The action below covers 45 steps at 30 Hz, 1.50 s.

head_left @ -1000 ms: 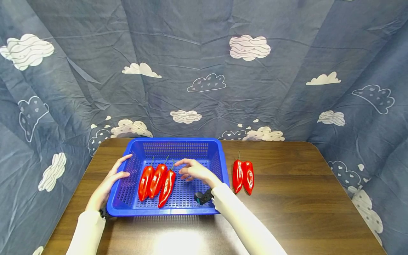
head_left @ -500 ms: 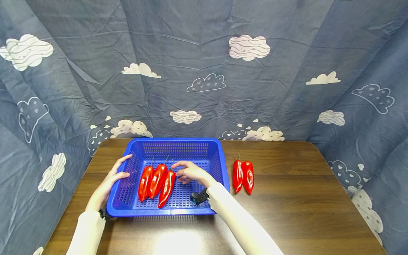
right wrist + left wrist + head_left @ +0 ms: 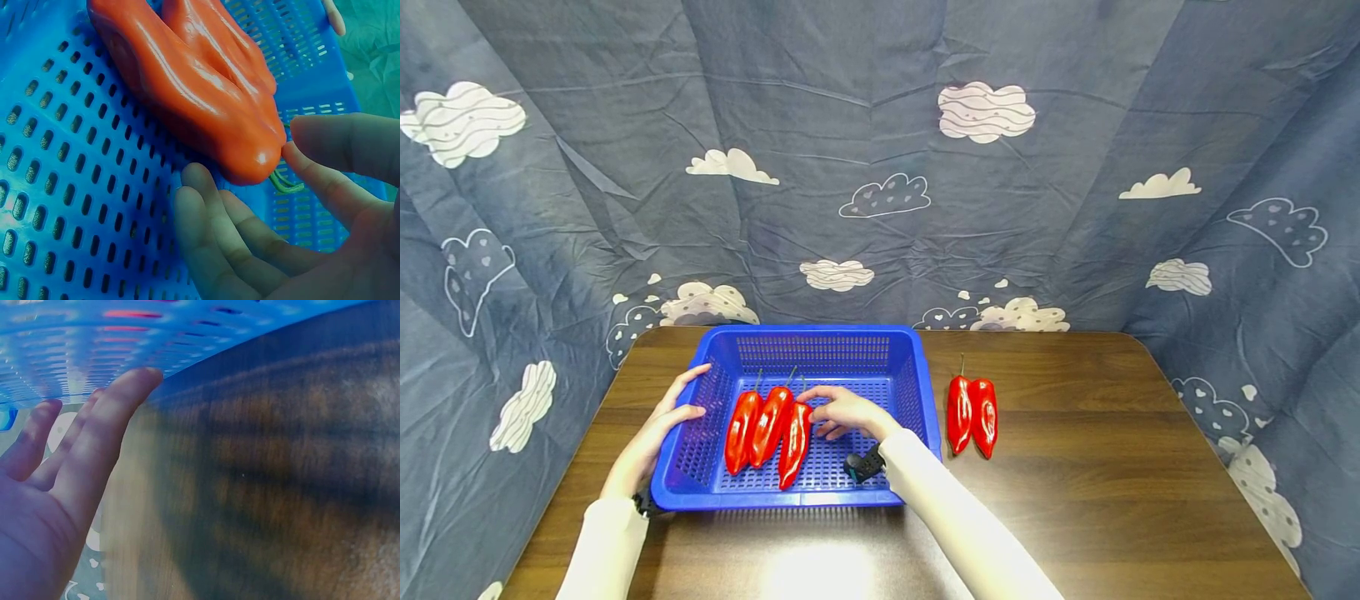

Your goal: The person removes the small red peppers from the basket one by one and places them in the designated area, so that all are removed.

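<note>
A blue plastic basket (image 3: 790, 498) stands on the table with three red peppers lying side by side in it: a left pepper (image 3: 743, 432), a middle pepper (image 3: 771, 427) and a right pepper (image 3: 794, 448). At the basket's left side my left hand (image 3: 658, 427) holds the rim, two digits over it; the left wrist view shows straight fingers (image 3: 94, 434) against the outer wall. Inside the basket, my right hand (image 3: 844, 412) touches the stem end of the right pepper. In the right wrist view thumb and index finger meet its shoulder by the green stem (image 3: 286, 182), other fingers spread below.
Two more red peppers, one with a stem (image 3: 959, 414) and one beside it (image 3: 984, 417), lie on the wooden table (image 3: 1097, 450) right of the basket. A grey-blue cloud-patterned curtain (image 3: 880, 125) hangs behind the table and along its sides.
My right hand has moved left and slightly towards me onto the right pepper's stem end. That pepper has turned a little, its tip shifting right. The left hand and basket stay in place.
</note>
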### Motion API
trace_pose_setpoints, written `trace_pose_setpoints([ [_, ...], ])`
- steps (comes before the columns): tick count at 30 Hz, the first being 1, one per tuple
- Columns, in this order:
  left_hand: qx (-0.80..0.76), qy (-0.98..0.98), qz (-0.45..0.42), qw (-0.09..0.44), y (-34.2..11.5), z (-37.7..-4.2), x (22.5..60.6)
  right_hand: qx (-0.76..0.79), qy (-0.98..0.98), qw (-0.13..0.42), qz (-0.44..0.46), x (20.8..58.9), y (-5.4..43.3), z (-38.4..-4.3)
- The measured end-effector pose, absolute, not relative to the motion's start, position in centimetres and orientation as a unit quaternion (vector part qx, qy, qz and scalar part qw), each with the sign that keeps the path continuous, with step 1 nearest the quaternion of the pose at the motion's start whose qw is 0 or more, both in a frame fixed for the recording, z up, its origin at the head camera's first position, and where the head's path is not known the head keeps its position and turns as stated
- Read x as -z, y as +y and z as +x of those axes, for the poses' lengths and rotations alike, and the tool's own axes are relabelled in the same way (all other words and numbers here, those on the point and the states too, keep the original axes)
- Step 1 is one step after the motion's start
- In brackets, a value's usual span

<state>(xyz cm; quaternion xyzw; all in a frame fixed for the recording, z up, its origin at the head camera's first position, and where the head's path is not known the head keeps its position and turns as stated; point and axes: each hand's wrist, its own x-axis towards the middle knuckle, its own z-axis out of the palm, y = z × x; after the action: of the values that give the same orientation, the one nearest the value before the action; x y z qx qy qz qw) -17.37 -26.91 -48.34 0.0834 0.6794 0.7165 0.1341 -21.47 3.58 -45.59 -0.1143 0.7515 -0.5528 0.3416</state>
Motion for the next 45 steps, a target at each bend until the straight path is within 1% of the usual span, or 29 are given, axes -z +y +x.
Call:
trace_pose_setpoints([
  [12, -0.715, 0.680, 0.086, 0.134, -26.92, -17.36, 48.33, 0.539, 0.748, 0.362, -0.139, 45.66, 3.23, -21.25],
  [21, -0.715, 0.681, 0.081, 0.137, -27.02, -17.41, 48.45, 0.533, 0.753, 0.360, -0.138, 45.69, 3.18, -21.13],
  [24, -0.714, 0.682, 0.086, 0.133, -27.01, -17.42, 48.43, 0.539, 0.755, 0.347, -0.139, 45.77, 3.19, -21.19],
  [38, -0.718, 0.678, 0.086, 0.134, -26.88, -17.37, 48.36, 0.568, 0.773, 0.241, -0.151, 45.88, 3.14, -21.48],
  [45, -0.717, 0.679, 0.088, 0.128, -26.93, -17.43, 48.41, 0.597, 0.762, 0.218, -0.128, 45.93, 3.14, -21.56],
])
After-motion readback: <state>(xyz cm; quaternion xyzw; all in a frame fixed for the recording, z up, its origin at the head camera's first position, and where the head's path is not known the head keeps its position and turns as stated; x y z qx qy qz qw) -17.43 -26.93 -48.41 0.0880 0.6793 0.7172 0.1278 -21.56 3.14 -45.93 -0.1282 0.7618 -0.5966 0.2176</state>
